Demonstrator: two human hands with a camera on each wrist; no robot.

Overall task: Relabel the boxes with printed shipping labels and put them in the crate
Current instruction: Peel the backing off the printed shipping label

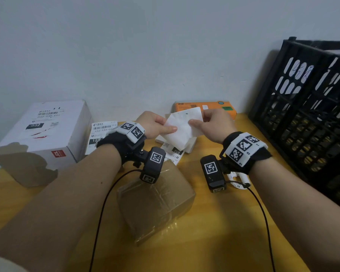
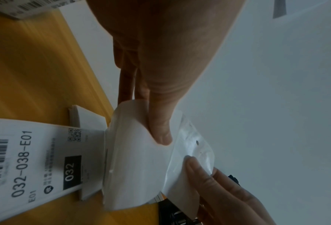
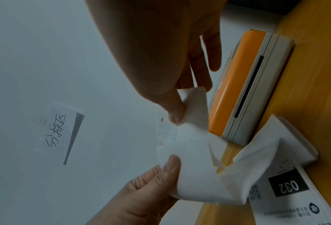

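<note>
A label sheet is pinched by left hand and right hand; 2 boxes are counted on the counter.

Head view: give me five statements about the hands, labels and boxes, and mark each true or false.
1. Both hands hold the same white sheet. True: the left hand and the right hand each pinch an edge of it.
2. The white box already carries a label reading 032. True.
3. The black crate stands at the left of the table. False: it stands at the right, by the wall.
4. The taped brown box lies inside the crate. False: it lies on the yellow table, below the wrists.
5. The orange device is in the left hand's grip. False: it rests on the table by the wall.
</note>
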